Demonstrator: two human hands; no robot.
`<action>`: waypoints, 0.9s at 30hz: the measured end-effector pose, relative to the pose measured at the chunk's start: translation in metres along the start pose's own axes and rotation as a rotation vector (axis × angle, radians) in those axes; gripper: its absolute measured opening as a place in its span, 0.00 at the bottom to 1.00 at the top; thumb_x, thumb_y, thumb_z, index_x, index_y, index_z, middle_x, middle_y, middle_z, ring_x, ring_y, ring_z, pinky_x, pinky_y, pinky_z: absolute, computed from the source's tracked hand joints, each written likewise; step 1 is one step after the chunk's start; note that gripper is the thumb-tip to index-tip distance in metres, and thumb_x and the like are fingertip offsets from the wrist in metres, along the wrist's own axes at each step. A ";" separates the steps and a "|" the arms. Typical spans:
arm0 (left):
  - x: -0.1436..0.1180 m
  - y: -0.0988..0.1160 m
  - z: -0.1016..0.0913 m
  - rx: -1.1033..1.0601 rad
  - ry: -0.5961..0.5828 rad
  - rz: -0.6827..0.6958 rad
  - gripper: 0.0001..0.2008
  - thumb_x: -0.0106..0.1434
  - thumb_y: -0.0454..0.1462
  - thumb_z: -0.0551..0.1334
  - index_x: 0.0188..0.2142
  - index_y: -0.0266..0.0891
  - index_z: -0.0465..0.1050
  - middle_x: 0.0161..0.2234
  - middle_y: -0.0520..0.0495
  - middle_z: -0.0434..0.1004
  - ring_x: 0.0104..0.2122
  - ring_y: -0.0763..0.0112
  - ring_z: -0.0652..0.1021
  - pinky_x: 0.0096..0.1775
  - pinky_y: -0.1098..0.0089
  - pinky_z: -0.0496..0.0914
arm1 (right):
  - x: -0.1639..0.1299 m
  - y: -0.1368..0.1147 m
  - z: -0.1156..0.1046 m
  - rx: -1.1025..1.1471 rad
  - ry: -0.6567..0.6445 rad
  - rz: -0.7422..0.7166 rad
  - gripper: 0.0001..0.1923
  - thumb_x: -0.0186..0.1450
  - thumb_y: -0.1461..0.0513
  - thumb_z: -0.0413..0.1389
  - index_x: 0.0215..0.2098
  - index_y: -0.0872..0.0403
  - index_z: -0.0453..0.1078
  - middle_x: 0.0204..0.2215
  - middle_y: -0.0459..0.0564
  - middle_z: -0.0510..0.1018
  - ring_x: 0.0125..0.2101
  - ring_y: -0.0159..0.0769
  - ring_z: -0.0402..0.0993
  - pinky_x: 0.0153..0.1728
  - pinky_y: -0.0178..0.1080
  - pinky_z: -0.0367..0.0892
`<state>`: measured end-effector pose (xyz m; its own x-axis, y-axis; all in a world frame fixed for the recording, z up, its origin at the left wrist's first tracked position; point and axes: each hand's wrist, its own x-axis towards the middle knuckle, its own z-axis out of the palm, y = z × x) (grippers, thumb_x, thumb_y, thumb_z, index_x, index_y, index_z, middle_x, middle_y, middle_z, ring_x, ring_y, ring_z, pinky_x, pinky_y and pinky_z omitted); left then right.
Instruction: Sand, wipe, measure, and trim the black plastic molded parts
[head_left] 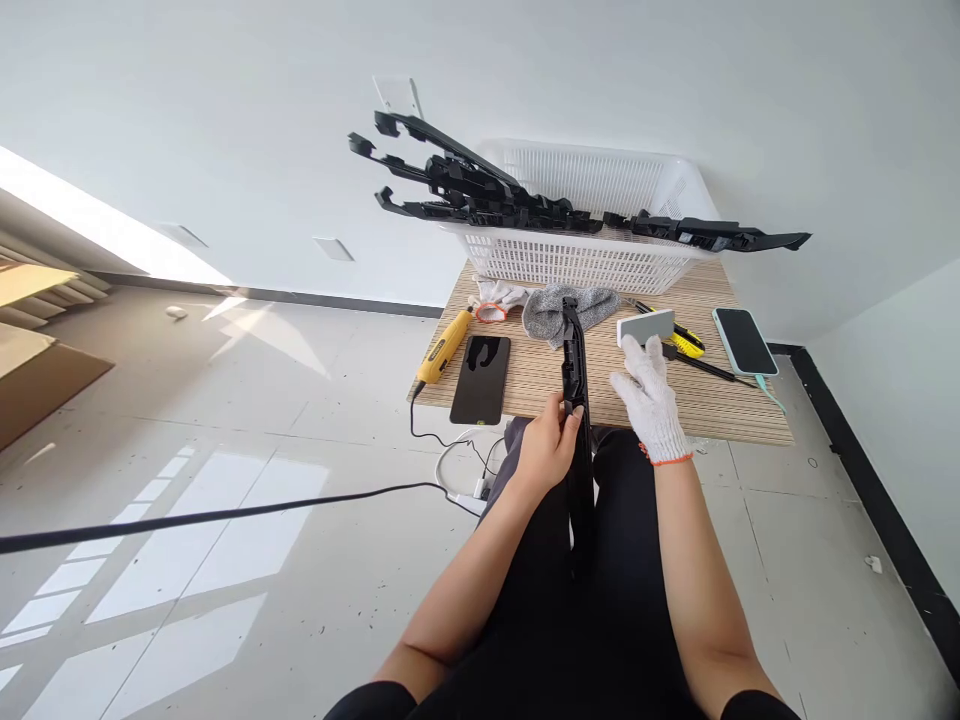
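Note:
My bare left hand [553, 440] is closed around a long, narrow black plastic part [574, 370]. The part stands lengthwise before me, its lower end over my lap and its upper end above the table. On my right hand [646, 400] is a white knit glove with an orange cuff. Its fingers are spread, thumb out to the left, with the fingertips at the lower edge of a grey-and-white rectangular block [646, 326]. Whether they press on the block is hard to see. A grey cloth [547, 315] lies behind the black part.
A white plastic basket [577, 262] at the back holds several black parts [480, 190], some jutting past its rim. On the wooden table [720, 410] lie a yellow corded tool [444, 347], a dark phone [481, 380], a charging phone [745, 341], another glove [501, 298] and yellow-black cutters [688, 340].

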<state>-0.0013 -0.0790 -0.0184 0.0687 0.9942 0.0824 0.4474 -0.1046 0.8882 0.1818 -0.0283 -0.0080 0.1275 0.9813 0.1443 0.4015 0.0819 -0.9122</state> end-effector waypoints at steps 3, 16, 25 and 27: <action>0.001 -0.002 -0.002 -0.046 0.003 0.030 0.14 0.73 0.46 0.51 0.51 0.41 0.64 0.29 0.52 0.75 0.27 0.69 0.75 0.32 0.70 0.63 | -0.019 -0.010 0.003 0.267 -0.059 0.042 0.25 0.65 0.49 0.59 0.57 0.49 0.73 0.65 0.55 0.66 0.59 0.42 0.69 0.58 0.46 0.67; 0.015 0.046 -0.050 -0.490 0.175 0.128 0.16 0.70 0.51 0.55 0.48 0.43 0.65 0.33 0.52 0.70 0.26 0.77 0.69 0.27 0.74 0.66 | -0.115 -0.028 0.028 0.107 -0.313 0.312 0.19 0.58 0.50 0.64 0.43 0.51 0.75 0.33 0.48 0.80 0.32 0.38 0.76 0.37 0.42 0.71; -0.040 -0.022 -0.124 0.242 0.231 -0.085 0.40 0.57 0.47 0.71 0.66 0.51 0.57 0.66 0.42 0.61 0.67 0.49 0.61 0.63 0.45 0.63 | -0.113 -0.025 0.032 0.492 -0.238 0.451 0.20 0.61 0.50 0.64 0.44 0.53 0.70 0.26 0.43 0.74 0.24 0.32 0.72 0.31 0.41 0.73; -0.043 -0.036 -0.129 0.298 0.218 -0.178 0.44 0.56 0.48 0.72 0.68 0.52 0.54 0.66 0.41 0.63 0.66 0.48 0.63 0.61 0.45 0.65 | -0.111 -0.024 0.032 0.477 -0.252 0.479 0.20 0.60 0.51 0.65 0.45 0.53 0.71 0.27 0.44 0.74 0.25 0.33 0.73 0.31 0.40 0.72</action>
<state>-0.1359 -0.1152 0.0041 -0.2096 0.9758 0.0621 0.6760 0.0988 0.7302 0.1288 -0.1332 -0.0140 -0.0457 0.9340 -0.3542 -0.0929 -0.3570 -0.9295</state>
